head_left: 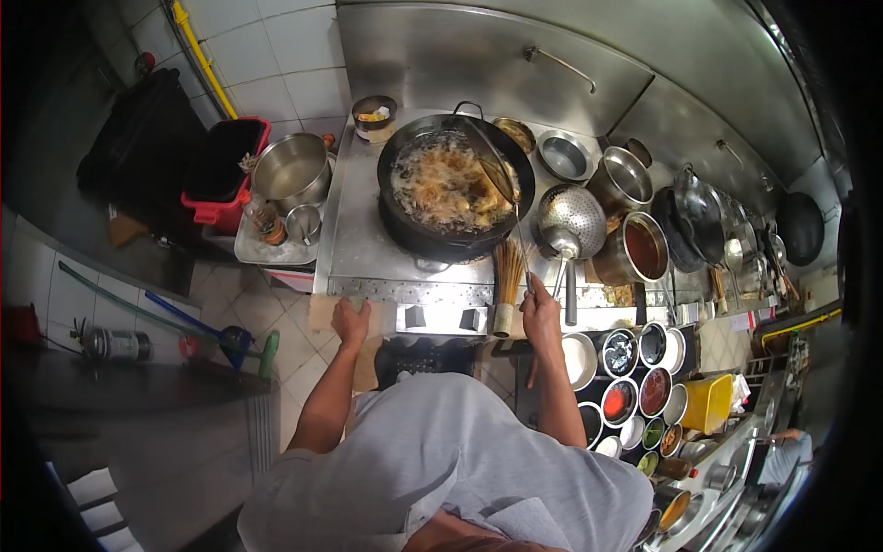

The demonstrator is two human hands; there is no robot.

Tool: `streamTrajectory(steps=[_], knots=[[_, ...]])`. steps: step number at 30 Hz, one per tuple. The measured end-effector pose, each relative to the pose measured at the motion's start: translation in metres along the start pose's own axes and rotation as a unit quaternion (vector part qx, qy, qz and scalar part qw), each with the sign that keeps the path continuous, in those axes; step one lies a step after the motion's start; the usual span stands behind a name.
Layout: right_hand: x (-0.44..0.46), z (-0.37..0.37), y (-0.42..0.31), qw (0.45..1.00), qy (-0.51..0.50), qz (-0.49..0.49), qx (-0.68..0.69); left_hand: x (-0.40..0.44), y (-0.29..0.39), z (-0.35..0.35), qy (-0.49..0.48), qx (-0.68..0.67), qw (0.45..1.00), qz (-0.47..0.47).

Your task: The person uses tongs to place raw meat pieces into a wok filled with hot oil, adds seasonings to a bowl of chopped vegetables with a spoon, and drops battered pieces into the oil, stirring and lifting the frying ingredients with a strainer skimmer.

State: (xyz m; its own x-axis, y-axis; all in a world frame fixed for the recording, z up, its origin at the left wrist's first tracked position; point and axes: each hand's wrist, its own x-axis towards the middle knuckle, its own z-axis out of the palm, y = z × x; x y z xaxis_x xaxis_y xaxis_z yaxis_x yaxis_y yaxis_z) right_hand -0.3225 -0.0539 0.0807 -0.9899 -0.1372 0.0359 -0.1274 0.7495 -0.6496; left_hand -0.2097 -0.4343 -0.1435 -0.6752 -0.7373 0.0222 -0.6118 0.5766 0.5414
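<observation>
My right hand [541, 317] is closed around the long handle of a skimmer [498, 175], whose dark round head tilts over the right side of a large black wok [389, 207]. Inside the wok, golden-brown food [441, 189] bubbles in foaming oil. My left hand [350, 322] rests in a fist at the front edge of the steel stove top [354, 248]. A small greenish patch shows by its fingers, too unclear to name. Between the wok and my right hand stands a bamboo brush [508, 281]. A perforated strainer [570, 219] lies just right of it.
Right of the wok are a metal bowl [564, 156], a steel pot [625, 175] and a pot of red-brown sauce [646, 247]. Several seasoning containers [619, 399] sit near my right forearm. At left stand a large steel pot [291, 170] and a red bin [216, 210].
</observation>
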Motion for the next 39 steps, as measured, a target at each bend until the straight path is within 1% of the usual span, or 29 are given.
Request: streamTrajectory(steps=[2,3,7,9,13,16,18,22,24,28,30,31,33,36,37,39], knots=[[-0.005,-0.008,-0.008,0.997,-0.002,0.043,0.063,0.0,0.0,-0.001,-0.009,0.004,1.0,-0.002],[-0.008,-0.01,-0.007,0.996,-0.015,0.044,0.078,0.001,0.001,-0.001,-0.018,0.008,1.0,-0.002],[-0.032,-0.017,-0.018,0.994,-0.032,0.042,0.098,0.001,0.005,-0.004,-0.016,0.011,1.0,-0.008],[-0.045,-0.021,-0.034,0.989,-0.041,0.085,0.116,0.001,0.005,-0.004,-0.02,0.01,1.0,-0.011],[-0.049,-0.023,-0.045,0.984,-0.055,0.116,0.124,0.001,0.004,-0.004,-0.02,0.006,1.0,-0.006],[-0.037,-0.01,-0.028,0.99,-0.028,0.098,0.097,0.002,0.003,-0.003,-0.016,0.008,1.0,-0.005],[-0.024,0.004,-0.007,0.996,0.012,0.059,0.067,0.001,0.004,-0.003,-0.007,0.005,1.0,0.004],[-0.011,0.012,-0.006,0.996,0.016,0.056,0.071,0.002,0.002,-0.004,-0.009,0.007,1.0,-0.003],[-0.009,0.018,-0.001,0.996,0.038,0.039,0.07,0.002,0.0,0.0,-0.002,0.008,1.0,0.005],[-0.001,0.026,0.008,0.995,0.037,0.014,0.095,0.001,0.001,-0.001,0.002,0.008,1.0,0.006],[0.011,0.03,0.014,0.991,0.012,0.024,0.127,0.001,0.004,-0.004,0.002,0.01,1.0,0.009],[0.016,0.03,0.011,0.992,0.014,0.025,0.127,0.001,0.004,-0.004,0.001,0.009,1.0,0.01],[0.031,0.029,0.003,0.984,0.001,0.04,0.172,0.001,0.004,-0.004,0.001,0.009,1.0,0.009],[0.062,0.045,0.03,0.98,-0.008,0.011,0.197,0.0,0.004,-0.004,0.007,0.011,1.0,0.008],[0.069,0.044,0.031,0.984,-0.015,0.002,0.176,0.0,0.004,-0.004,0.007,0.011,1.0,0.009],[0.08,0.042,0.032,0.982,-0.03,0.008,0.187,0.001,0.004,-0.003,-0.006,0.011,1.0,-0.004]])
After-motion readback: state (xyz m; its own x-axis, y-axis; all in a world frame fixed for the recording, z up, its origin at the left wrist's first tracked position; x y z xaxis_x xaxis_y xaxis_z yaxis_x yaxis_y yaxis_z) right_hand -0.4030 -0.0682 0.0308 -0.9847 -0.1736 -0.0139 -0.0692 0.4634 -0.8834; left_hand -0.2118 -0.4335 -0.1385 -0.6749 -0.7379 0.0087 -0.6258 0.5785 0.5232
